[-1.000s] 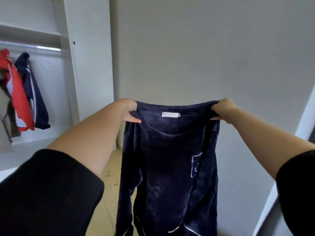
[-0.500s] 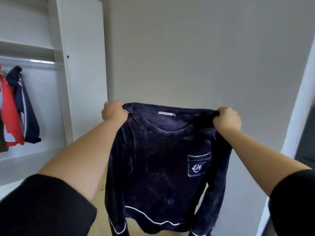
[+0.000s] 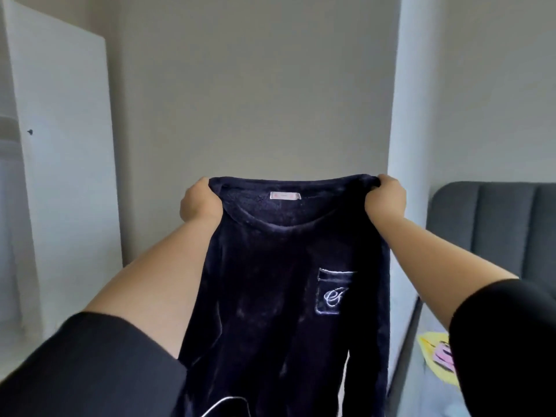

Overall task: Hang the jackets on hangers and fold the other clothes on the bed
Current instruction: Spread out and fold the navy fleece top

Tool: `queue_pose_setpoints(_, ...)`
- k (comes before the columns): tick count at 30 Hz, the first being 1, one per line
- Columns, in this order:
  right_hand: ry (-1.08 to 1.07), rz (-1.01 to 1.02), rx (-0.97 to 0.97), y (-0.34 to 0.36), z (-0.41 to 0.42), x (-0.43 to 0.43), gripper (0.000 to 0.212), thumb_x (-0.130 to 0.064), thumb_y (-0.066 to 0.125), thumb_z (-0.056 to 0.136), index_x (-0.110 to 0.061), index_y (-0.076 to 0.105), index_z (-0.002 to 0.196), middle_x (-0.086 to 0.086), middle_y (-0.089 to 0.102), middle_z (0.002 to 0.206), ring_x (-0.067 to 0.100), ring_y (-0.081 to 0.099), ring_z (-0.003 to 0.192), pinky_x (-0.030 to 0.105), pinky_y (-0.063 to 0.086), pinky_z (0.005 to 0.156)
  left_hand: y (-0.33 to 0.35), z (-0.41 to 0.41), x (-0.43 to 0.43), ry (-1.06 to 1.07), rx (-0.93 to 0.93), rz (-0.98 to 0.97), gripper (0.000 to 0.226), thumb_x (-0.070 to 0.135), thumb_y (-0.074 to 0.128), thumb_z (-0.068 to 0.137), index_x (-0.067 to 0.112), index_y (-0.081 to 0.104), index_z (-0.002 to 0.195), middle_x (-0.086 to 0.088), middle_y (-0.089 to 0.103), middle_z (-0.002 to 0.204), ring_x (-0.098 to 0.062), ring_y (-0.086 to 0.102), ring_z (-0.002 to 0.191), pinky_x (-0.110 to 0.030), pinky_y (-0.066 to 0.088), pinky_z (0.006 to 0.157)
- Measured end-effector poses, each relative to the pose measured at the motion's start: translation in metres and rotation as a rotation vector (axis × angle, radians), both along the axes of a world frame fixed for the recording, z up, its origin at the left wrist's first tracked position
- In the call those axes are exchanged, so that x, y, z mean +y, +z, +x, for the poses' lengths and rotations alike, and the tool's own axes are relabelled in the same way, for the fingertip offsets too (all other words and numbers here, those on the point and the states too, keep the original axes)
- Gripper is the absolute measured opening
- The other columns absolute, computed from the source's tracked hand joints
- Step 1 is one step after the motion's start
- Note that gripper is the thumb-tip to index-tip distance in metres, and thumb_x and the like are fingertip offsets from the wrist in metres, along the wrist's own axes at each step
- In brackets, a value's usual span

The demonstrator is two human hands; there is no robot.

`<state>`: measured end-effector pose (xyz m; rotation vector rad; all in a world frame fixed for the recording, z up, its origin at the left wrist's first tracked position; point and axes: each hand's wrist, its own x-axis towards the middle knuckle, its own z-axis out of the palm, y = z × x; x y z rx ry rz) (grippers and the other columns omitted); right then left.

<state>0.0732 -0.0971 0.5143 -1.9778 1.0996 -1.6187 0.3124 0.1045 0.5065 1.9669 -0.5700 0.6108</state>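
Navy velvet top (image 3: pixel 270 281), white-piped chest pocket, both hands gripping its shoulders, left hand (image 3: pixel 197 206), right hand (image 3: pixel 385 198)

The single head-worn wide-angle view faces forward toward a grey wall (image 3: pixel 255 85), close behind the held navy top (image 3: pixel 270 281), a white wardrobe panel (image 3: pixel 66 176) at left, a grey headboard (image 3: pixel 496 230) at right

A home bedroom: a grey padded headboard (image 3: pixel 493 230) stands at the right, a white wardrobe (image 3: pixel 66 176) at the left, plain walls between.
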Motion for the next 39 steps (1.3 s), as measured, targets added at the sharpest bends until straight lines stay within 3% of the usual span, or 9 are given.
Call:
queue_pose_setpoints(4, -0.132, -0.073, -0.082, 0.033, -0.085, 0.012, 0.021, 0.005, 0.033, 0.080, -0.010, 0.046, 0.086, 0.007, 0.053, 0.080, 0.027, 0.046, 0.073, 0.032, 0.034, 0.062, 0.033, -0.069, -0.025, -0.059, -0.150, -0.052, 0.027, -0.010, 0.031, 0.078, 0.010, 0.048, 0.085, -0.002, 0.047, 0.068, -0.027, 0.046, 0.065, -0.033, 0.035, 0.056)
queue_pose_setpoints(11, -0.454, -0.250, -0.114, 0.084, -0.258, 0.044, 0.026, 0.001, 0.038, 0.085, -0.006, 0.053, 0.105, 0.021, 0.062, 0.105, 0.039, 0.057, 0.096, 0.033, 0.033, 0.069, 0.078, -0.191, -0.050, -0.177, -0.581, -0.107, 0.027, -0.012, 0.034, 0.084, 0.002, 0.048, 0.102, -0.018, 0.056, 0.083, -0.030, 0.044, 0.061, -0.036, 0.032, 0.053)
queue_pose_setpoints(19, -0.698, -0.319, -0.048, 0.075, -0.380, 0.053, 0.017, 0.002, 0.040, 0.083, -0.004, 0.047, 0.098, 0.023, 0.059, 0.091, 0.032, 0.043, 0.074, 0.036, 0.031, 0.064, 0.088, -0.294, -0.081, -0.283, -0.699, 0.059, 0.020, -0.007, 0.034, 0.088, 0.007, 0.044, 0.098, -0.009, 0.047, 0.071, -0.028, 0.046, 0.062, -0.036, 0.036, 0.052)
queue_pose_setpoints(24, -0.773, -0.121, 0.249, 0.004, -0.406, -0.007, 0.022, -0.002, 0.041, 0.088, 0.000, 0.051, 0.106, 0.025, 0.060, 0.101, 0.043, 0.057, 0.090, 0.039, 0.041, 0.067, 0.016, -0.326, -0.139, -0.367, -0.588, 0.277, 0.025, -0.005, 0.033, 0.089, 0.006, 0.048, 0.105, -0.013, 0.059, 0.091, -0.030, 0.051, 0.075, -0.036, 0.036, 0.060)
queue_pose_setpoints(27, -0.779, 0.100, 0.500, -0.066, -0.410, -0.050, 0.029, -0.005, 0.043, 0.089, -0.001, 0.058, 0.114, 0.022, 0.053, 0.121, 0.040, 0.049, 0.111, 0.043, 0.044, 0.086, -0.052, -0.335, -0.185, -0.394, -0.474, 0.452, 0.027, -0.001, 0.034, 0.089, 0.009, 0.053, 0.105, -0.013, 0.060, 0.105, -0.032, 0.057, 0.095, -0.035, 0.038, 0.066)
queue_pose_setpoints(29, -0.799, 0.263, 0.602, -0.122, -0.410, -0.078, 0.029, -0.008, 0.048, 0.088, -0.003, 0.061, 0.113, 0.018, 0.056, 0.119, 0.035, 0.050, 0.112, 0.039, 0.042, 0.086, -0.104, -0.338, -0.218, -0.405, -0.377, 0.576, 0.027, 0.004, 0.040, 0.089, 0.012, 0.058, 0.108, -0.010, 0.056, 0.114, -0.029, 0.054, 0.104, -0.034, 0.042, 0.074)
queue_pose_setpoints(33, -0.628, 0.654, 0.532, -0.235, -0.395, -0.126, 0.022, -0.004, 0.048, 0.088, 0.000, 0.060, 0.106, 0.019, 0.064, 0.104, 0.035, 0.060, 0.100, 0.038, 0.047, 0.080, -0.217, -0.335, -0.270, -0.470, -0.085, 0.754, 0.016, 0.007, 0.050, 0.085, 0.012, 0.061, 0.096, -0.006, 0.060, 0.106, -0.025, 0.056, 0.097, -0.030, 0.044, 0.071)
queue_pose_setpoints(36, -0.498, 0.907, 0.390, -0.303, -0.379, -0.151, 0.020, 0.000, 0.044, 0.092, 0.009, 0.061, 0.096, 0.023, 0.067, 0.084, 0.033, 0.066, 0.078, 0.043, 0.055, 0.080, -0.288, -0.327, -0.294, -0.564, 0.323, 0.700, 0.013, 0.010, 0.048, 0.088, 0.006, 0.058, 0.095, -0.010, 0.067, 0.094, -0.029, 0.065, 0.087, -0.031, 0.051, 0.071)
queue_pose_setpoints(39, -0.519, 0.770, 0.403, -0.327, -0.360, -0.179, 0.027, -0.003, 0.044, 0.093, 0.007, 0.059, 0.112, 0.026, 0.063, 0.113, 0.039, 0.058, 0.108, 0.040, 0.045, 0.089, -0.313, -0.317, -0.320, -0.645, 0.620, 0.536, 0.024, 0.008, 0.043, 0.089, 0.001, 0.063, 0.101, -0.017, 0.071, 0.084, -0.031, 0.070, 0.079, -0.039, 0.057, 0.080)
